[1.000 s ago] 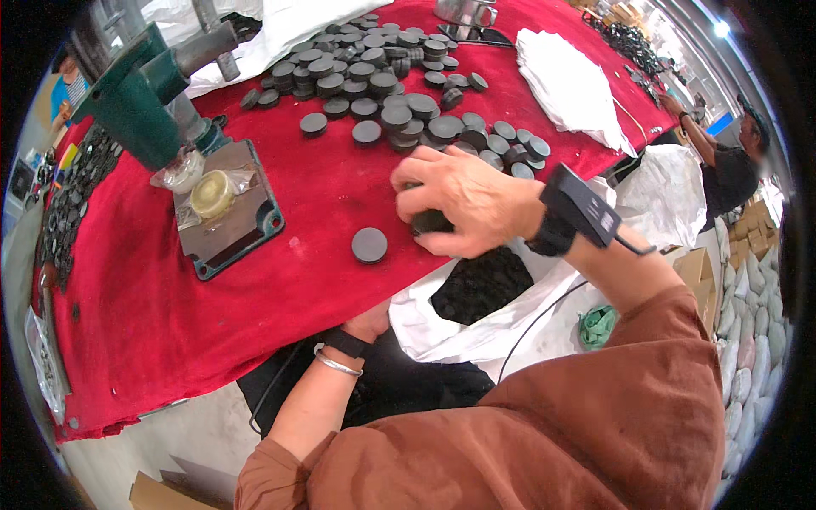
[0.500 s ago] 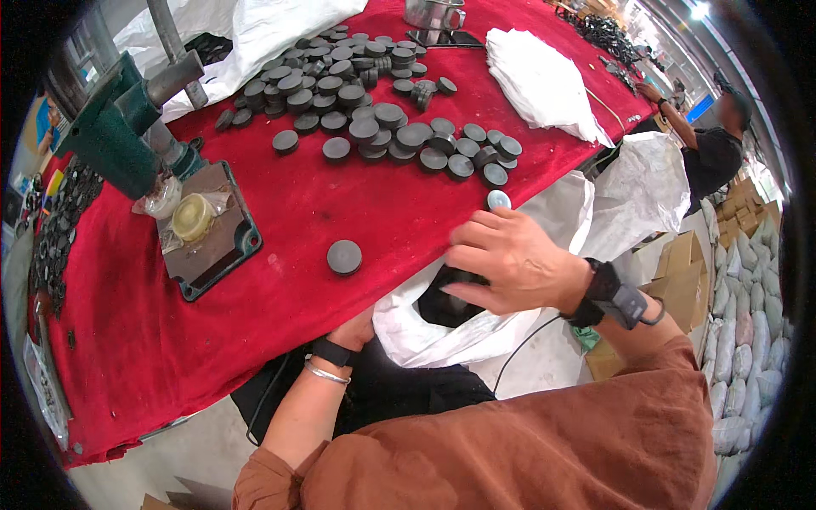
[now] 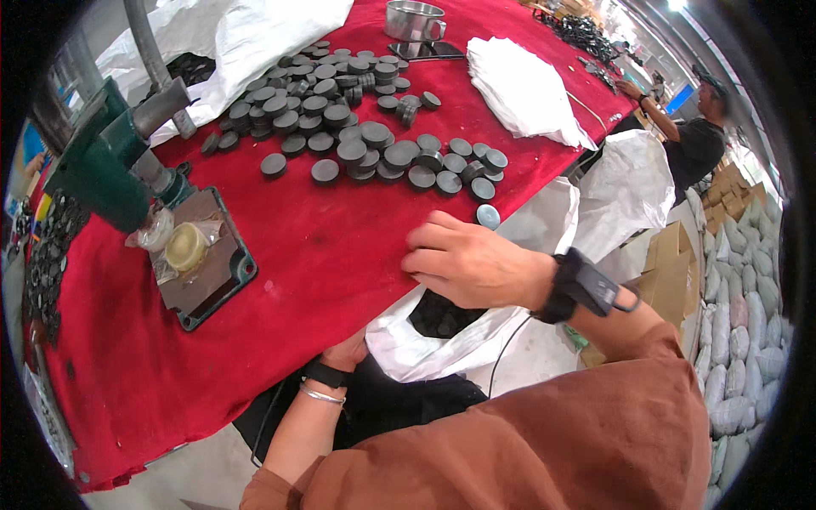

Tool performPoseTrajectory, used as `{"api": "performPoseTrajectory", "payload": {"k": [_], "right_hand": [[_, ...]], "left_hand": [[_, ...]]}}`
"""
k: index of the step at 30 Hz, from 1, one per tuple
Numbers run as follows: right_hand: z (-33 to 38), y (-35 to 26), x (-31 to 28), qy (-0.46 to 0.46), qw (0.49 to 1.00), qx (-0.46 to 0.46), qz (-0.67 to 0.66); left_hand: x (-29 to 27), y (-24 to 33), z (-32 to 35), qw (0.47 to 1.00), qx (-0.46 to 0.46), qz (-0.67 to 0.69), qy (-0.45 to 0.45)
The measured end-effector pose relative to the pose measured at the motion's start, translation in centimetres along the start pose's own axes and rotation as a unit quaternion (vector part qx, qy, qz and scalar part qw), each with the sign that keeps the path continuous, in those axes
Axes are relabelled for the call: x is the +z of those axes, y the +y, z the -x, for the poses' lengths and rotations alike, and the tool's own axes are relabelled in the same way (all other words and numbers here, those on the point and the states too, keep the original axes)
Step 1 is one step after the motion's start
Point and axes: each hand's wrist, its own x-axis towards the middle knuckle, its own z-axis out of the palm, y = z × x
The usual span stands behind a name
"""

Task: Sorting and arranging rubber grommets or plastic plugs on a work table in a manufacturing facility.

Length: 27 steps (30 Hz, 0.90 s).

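Note:
My right hand (image 3: 476, 262) is over the red table's front edge, its fingers curled down; anything beneath them is hidden. Below it, a white sack (image 3: 395, 348) opens at the table edge with dark pieces (image 3: 446, 316) inside. My left hand (image 3: 347, 350) is low against the edge beside the sack's rim, its fingers out of sight. A heap of dark grey round discs (image 3: 327, 110) spreads over the far middle of the table. One pale bluish disc (image 3: 488, 216) lies near the edge, just beyond my right hand.
A green hand press (image 3: 110, 161) with a yellowish round pad (image 3: 185, 246) on its base stands at left. Farther back are a metal cup (image 3: 415, 20), a dark flat phone-like object (image 3: 427, 51) and a white bag (image 3: 523, 89). A person (image 3: 701, 127) works at far right, near cardboard boxes and stacked sacks.
The lone dark disc on the near part of the table is no longer visible. My right hand has shifted left, from over the sack's mouth to the table edge. The view has shifted slightly.

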Motion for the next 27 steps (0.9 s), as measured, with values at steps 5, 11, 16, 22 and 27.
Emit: {"api": "performPoseTrajectory", "payload": {"k": [5, 11, 16, 22, 27], "right_hand": [[2.9, 0.2, -4.4, -0.066, 0.993, 0.092, -0.046], [-4.0, 13.5, -6.4, 0.047, 0.948, 0.315, -0.004], [-11.7, 21.0, -1.3, -0.050, 0.917, 0.390, 0.071], [-13.0, 21.7, -0.2, -0.087, 0.950, 0.276, 0.120], [-6.8, 20.7, -2.4, -0.090, 0.980, 0.171, -0.045]], "left_hand": [[2.0, 0.7, 0.6, 0.979, -0.108, -0.125, 0.123], [-0.4, -0.5, -0.1, 0.999, -0.047, 0.026, -0.010], [0.6, 0.0, 0.9, 0.995, -0.024, -0.050, 0.077], [-3.9, -1.2, 1.1, 0.960, -0.022, -0.279, 0.015], [-1.6, -0.1, 0.3, 0.996, -0.043, 0.070, 0.041]]}}
